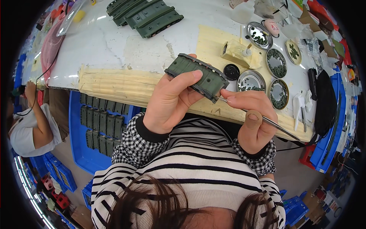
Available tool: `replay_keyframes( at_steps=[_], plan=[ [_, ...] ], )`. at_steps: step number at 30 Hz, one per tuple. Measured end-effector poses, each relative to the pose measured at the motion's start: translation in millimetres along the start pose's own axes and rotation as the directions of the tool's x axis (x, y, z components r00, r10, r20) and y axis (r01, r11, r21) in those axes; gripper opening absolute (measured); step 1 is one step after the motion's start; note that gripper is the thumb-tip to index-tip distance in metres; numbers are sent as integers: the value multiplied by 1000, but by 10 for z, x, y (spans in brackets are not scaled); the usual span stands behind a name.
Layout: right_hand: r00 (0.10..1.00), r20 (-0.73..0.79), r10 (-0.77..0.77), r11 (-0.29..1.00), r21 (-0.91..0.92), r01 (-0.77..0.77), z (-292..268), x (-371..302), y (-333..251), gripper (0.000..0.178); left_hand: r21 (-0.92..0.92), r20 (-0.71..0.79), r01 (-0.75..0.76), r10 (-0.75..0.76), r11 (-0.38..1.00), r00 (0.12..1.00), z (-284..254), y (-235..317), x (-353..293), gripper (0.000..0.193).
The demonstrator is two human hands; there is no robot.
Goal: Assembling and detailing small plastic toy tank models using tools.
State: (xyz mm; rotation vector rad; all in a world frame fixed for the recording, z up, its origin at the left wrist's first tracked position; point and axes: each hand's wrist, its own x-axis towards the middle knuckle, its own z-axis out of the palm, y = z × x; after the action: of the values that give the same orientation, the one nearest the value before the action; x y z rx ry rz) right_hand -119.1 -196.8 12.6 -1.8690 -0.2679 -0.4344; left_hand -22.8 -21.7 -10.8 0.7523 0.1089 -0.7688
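My left hand (167,101) is closed around a dark green model tank hull (214,81) with tracks along both long sides, its thumb pressed on the flat face. The hull is tilted above the table's near edge. My right hand (256,114) grips slim metal tweezers (276,125), their shaft slanting down to the right. Their pointed tip meets or nearly meets the hull's near right corner; whether a small part is in the tip is too small to tell. A tan covering wraps the right thumb.
Small green parts lie in round metal dishes (276,63) on the right. Near them are a black round lid (231,71) and a tape-covered block (238,53). More green hulls (154,19) rest at the far left. A blue crate (78,149) holds rows of hulls. Another person (36,133) sits left.
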Motion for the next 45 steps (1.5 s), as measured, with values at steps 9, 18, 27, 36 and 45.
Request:
replay_keyframes(
  at_steps=[9,18,27,36,45],
  plan=[
    [1000,3,3,998,-60,-3,11,-6,8,15,12,-18,0,0,1000,1000,4,-20,5,44],
    [999,23,-28,993,-118,30,-6,6,-52,14,26,-8,-4,5,1000,1000,9,-21,-5,45],
    [999,-15,-52,992,-112,50,6,-11,-49,14,2,18,-24,24,1000,1000,29,-40,-8,47],
    [999,-27,-44,991,-125,40,-1,-17,-61,14,-4,14,-40,40,999,999,48,-54,-16,46],
    [998,-4,-65,987,-150,63,-24,-21,-50,18,-14,22,-34,34,999,999,43,-65,-10,45]
  ],
)
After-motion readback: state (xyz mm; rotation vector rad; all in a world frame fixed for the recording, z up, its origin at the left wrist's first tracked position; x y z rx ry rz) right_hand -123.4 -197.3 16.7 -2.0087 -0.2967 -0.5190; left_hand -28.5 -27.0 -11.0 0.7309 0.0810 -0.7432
